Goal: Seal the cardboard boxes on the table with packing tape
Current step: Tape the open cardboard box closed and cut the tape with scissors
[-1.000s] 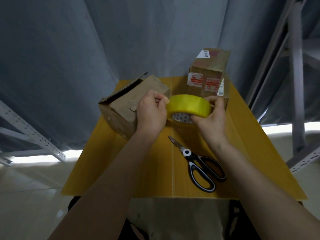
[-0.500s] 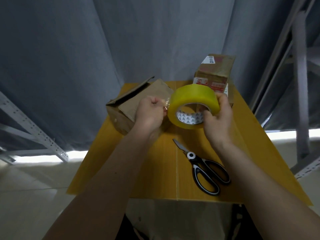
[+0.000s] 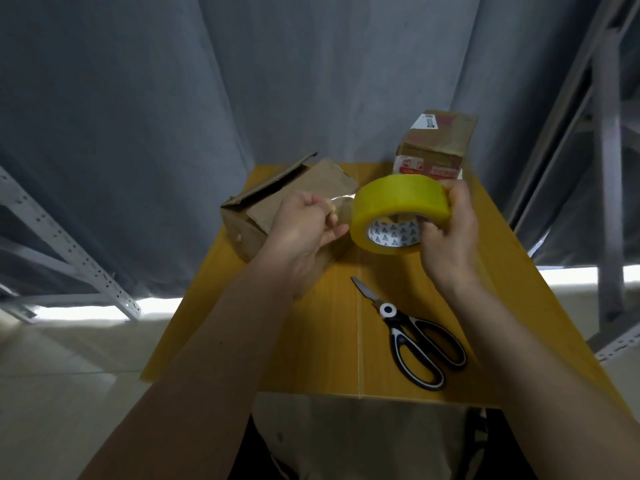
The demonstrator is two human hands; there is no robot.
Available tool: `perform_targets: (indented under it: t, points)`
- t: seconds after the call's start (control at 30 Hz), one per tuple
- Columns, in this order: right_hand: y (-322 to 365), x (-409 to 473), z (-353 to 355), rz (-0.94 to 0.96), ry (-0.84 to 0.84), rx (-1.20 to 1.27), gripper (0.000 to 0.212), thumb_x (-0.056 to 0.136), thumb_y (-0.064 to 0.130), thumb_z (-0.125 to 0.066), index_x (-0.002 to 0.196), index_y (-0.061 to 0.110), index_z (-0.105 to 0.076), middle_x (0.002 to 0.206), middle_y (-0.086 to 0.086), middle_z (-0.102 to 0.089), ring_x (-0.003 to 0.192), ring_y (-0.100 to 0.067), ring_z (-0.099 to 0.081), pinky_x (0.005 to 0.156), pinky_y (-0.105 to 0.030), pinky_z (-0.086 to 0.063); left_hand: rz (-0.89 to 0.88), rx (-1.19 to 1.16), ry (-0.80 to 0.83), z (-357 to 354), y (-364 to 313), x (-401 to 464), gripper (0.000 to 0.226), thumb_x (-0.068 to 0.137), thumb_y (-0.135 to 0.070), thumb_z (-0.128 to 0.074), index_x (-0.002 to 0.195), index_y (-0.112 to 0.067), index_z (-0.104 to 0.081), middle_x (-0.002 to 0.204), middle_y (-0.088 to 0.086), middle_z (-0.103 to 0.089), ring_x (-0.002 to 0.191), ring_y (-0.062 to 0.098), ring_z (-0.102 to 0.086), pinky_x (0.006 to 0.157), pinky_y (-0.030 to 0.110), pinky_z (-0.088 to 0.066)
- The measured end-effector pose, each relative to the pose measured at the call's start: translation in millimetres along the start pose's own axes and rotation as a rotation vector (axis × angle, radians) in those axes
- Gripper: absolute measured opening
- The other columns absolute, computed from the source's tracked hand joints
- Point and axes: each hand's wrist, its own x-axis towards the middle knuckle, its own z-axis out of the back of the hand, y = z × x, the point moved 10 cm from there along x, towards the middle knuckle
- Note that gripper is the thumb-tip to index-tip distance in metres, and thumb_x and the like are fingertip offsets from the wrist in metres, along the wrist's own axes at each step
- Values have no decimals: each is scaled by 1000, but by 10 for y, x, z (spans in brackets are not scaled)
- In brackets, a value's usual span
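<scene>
Yellow table (image 3: 311,341): right hand (image 3: 450,233) grips tape roll (image 3: 401,202); left hand (image 3: 304,226), at nine o'clock, pinches its free end.

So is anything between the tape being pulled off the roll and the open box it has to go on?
Nothing visible. The left hand pinches the tape end just in front of the open box; the right hand holds the tape roll. The scissors lie nearer, aside.

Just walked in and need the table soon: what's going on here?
A person is getting ready to tape boxes. The right hand holds a yellow tape roll above the table, while the left hand pinches its clear free end. The open-flapped box looks unsealed. The scissors lie untouched.
</scene>
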Motion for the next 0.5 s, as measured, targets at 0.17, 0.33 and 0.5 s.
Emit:
perform_targets:
  t: [0.17,0.33,0.5]
  points:
    - [-179,-49,99,-225,-176,172,41,77,9,-61,113,21,-45,111,-1,-54,103,-11,-55,88,-38,-51,-10,-115,66,-11,53,-63,41,81,11,-67,109,-16,-51,105,10,-54,93,23,-65,77,30,-59]
    - [-453,-148,-138,-552,-141,593,33,88,23,-58,120,13,-55,104,-13,-68,88,-30,-70,62,-42,-59,50,-108,120,-141,201,-107,69,74,15,-70,136,0,-43,101,11,-63,92,22,-67,78,29,-59]
    - [-504,-72,-42,-540,-161,424,19,90,8,-60,108,5,-66,88,-8,-66,78,-26,-65,63,-40,-56,282,-388,210,-269,491,-190,28,78,23,-58,104,13,-58,90,20,-63,77,21,-64,63,24,-57]
